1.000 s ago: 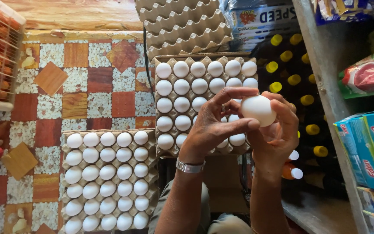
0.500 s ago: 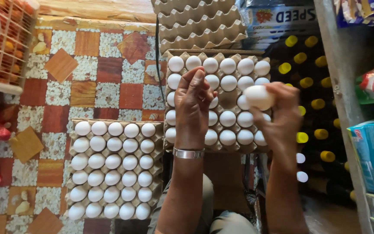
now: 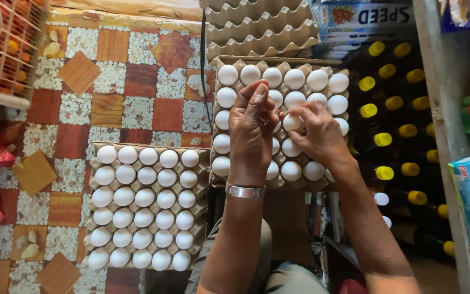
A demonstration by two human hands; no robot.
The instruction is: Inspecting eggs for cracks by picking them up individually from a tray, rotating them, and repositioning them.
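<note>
Nearest the camera, at seven o'clock, a full egg tray (image 3: 147, 207) sits on the patterned floor (image 3: 137, 98), untouched. Past it, at one o'clock, both hands hang over a second tray (image 3: 229, 64) of white eggs. The right hand (image 3: 322, 136) pinches one egg (image 3: 292, 122) between thumb and fingers, holding it just above the tray's middle rows. The egg is mostly hidden by the fingertips, so which way its long axis runs cannot be told. The left hand (image 3: 252, 130), a metal bracelet (image 3: 245, 191) on its wrist, lies at nine o'clock of that egg, fingers loosely bent together, tips near the egg; whether they touch it is unclear. Farther off, at twelve o'clock, empty trays (image 3: 259, 27) are stacked; yellow-capped bottles (image 3: 387, 103) stand at three o'clock.
</note>
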